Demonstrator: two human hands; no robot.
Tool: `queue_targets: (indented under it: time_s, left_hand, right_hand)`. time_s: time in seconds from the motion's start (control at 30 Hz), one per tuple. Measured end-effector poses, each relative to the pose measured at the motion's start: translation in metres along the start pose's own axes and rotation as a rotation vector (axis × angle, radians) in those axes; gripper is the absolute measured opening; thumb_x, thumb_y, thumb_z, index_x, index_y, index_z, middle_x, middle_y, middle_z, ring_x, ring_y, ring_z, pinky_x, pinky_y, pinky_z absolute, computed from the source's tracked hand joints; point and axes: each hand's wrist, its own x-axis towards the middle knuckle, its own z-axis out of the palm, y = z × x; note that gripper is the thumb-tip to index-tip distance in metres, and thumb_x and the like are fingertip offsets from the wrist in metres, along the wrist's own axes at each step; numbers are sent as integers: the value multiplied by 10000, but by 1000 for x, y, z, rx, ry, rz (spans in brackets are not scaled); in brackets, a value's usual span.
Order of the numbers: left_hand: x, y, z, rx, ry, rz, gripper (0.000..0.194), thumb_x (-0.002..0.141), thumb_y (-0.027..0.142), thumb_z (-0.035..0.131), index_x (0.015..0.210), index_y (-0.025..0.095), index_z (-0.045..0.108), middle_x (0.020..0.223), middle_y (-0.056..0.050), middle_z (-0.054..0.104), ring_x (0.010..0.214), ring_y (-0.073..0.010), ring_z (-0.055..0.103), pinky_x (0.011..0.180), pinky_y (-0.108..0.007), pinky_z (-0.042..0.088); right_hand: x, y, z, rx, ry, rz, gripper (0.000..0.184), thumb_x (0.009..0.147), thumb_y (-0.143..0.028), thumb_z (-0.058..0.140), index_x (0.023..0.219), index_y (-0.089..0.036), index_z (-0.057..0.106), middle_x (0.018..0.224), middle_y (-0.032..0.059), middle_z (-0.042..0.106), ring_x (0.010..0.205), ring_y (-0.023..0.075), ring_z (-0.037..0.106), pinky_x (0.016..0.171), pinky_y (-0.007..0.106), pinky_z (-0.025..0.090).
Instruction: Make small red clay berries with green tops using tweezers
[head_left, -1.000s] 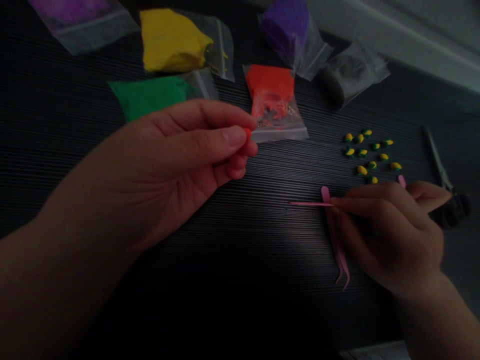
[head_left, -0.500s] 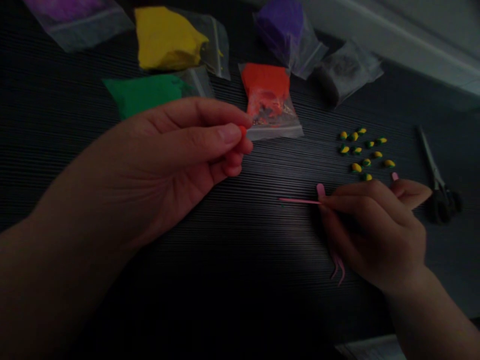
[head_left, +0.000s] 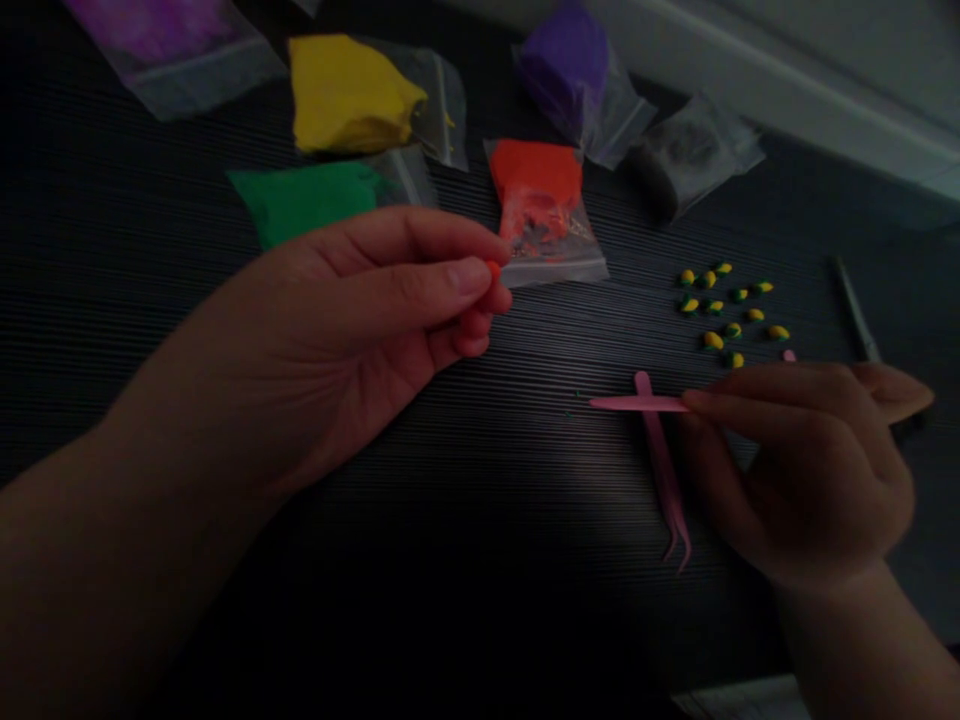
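Note:
Between thumb and forefinger, my left hand (head_left: 352,330) pinches a small orange piece of clay (head_left: 494,271), mostly hidden by the fingertips. My right hand (head_left: 810,460) is closed on a thin pink modelling tool (head_left: 637,403), whose flat pointed end reaches left towards my left hand. Under that tool, pink tweezers (head_left: 660,465) with bent tips lie on the dark table (head_left: 480,560). Just beyond my right hand sit several tiny yellow and green clay pieces (head_left: 733,330).
Bags of clay lie along the back: pink-purple (head_left: 165,40), yellow (head_left: 352,95), green (head_left: 307,200), orange (head_left: 540,190), purple (head_left: 566,65) and dark grey (head_left: 686,155). Scissors (head_left: 855,305), partly hidden by my right hand, lie at the right. A pale ledge (head_left: 787,80) borders the far side.
My right hand has drawn the pink tool to the right, uncovering more of the tweezers and covering the scissors' handles. My left hand keeps its pinch, barely shifting.

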Motion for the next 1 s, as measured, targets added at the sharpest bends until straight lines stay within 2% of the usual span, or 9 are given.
queue_targets:
  time_s: [0.1, 0.27, 0.47, 0.53, 0.63, 0.7, 0.83, 1.0]
  left_hand:
    - [0, 1, 0, -11, -1, 0, 156, 719, 51, 564, 761, 167, 659, 683, 37, 623, 634, -50, 603, 602, -140, 492]
    - [0, 3, 0, -23, -6, -8, 146, 712, 35, 563, 752, 142, 653, 680, 25, 627, 635, -55, 601, 607, -150, 488]
    - [-3, 0, 3, 50, -22, 29, 165, 707, 56, 573, 771, 187, 651, 699, 46, 626, 630, -52, 592, 615, -163, 483]
    - [-6, 1, 5, 210, -15, 84, 140, 711, 103, 604, 777, 218, 650, 717, 52, 630, 629, -60, 583, 607, -169, 476]
    - [-13, 3, 9, 584, -32, 231, 97, 716, 184, 628, 791, 243, 648, 742, 54, 632, 636, -82, 568, 622, -194, 468]
    - [-16, 3, 10, 814, -53, 328, 96, 725, 215, 614, 812, 245, 641, 752, 52, 631, 643, -98, 559, 635, -212, 459]
    - [-19, -2, 9, 1124, -97, 471, 116, 749, 235, 565, 851, 236, 622, 794, 31, 635, 698, -135, 557, 683, -250, 440]
    - [-16, -10, 6, 1323, -134, 668, 135, 770, 212, 532, 885, 225, 601, 871, -3, 626, 846, -177, 530, 820, -315, 395]
  right_hand:
    - [0, 2, -1, -11, -33, 4, 294, 686, -128, 642, 941, -247, 558, 862, 13, 631, 748, 191, 580, 811, 426, 313]
    - [1, 7, 2, 7, 19, 29, 268, 660, -107, 656, 886, -223, 570, 843, 7, 656, 698, 168, 594, 795, 412, 325]
    - [1, 8, -3, 20, 55, -126, 331, 638, -138, 687, 948, -224, 610, 876, 32, 665, 740, 212, 591, 738, 428, 368]
    - [-1, 8, -4, 9, 60, -134, 329, 656, -162, 677, 965, -254, 612, 907, 22, 658, 760, 219, 584, 715, 421, 383]
    - [-2, 8, -5, 0, 117, -218, 270, 664, -172, 667, 918, -256, 636, 901, 17, 656, 741, 221, 574, 691, 413, 373]
    - [-2, 7, -6, 10, 142, -223, 253, 667, -168, 664, 905, -246, 636, 875, 18, 658, 727, 218, 574, 699, 413, 364]
    - [1, 4, -7, 56, 34, -38, 285, 691, -151, 644, 947, -264, 587, 794, -5, 646, 669, 179, 582, 755, 419, 355]
    - [3, 1, 0, 238, 8, 159, 278, 709, -107, 614, 944, -253, 596, 753, -4, 631, 636, 154, 563, 650, 341, 416]
